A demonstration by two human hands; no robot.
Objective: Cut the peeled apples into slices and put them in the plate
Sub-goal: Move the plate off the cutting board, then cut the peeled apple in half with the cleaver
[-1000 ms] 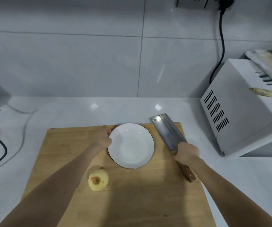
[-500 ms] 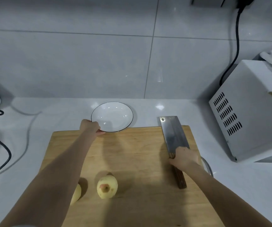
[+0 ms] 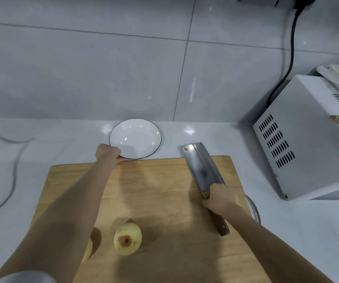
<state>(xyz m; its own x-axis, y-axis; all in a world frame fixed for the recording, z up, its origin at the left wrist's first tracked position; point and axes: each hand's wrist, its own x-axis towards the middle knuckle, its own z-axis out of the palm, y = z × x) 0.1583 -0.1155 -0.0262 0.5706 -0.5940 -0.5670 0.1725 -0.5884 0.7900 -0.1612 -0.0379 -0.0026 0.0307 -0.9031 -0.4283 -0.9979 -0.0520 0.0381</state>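
A white plate with a thin dark rim sits on the counter just behind the wooden cutting board. My left hand grips the plate's near left edge. A peeled apple stands on the board near its front, core end toward me. A second peeled apple is mostly hidden behind my left forearm. My right hand is closed on the wooden handle of a cleaver, whose blade lies flat on the board's right side, pointing away.
A white microwave stands at the right with items on top. A black cable runs up the tiled wall. Grey and black cords lie on the counter at left. A glass rim peeks out by the board's right edge.
My left hand has carried the plate off the board to the counter behind it. The cleaver in my right hand has turned a little. The second apple has come into view.
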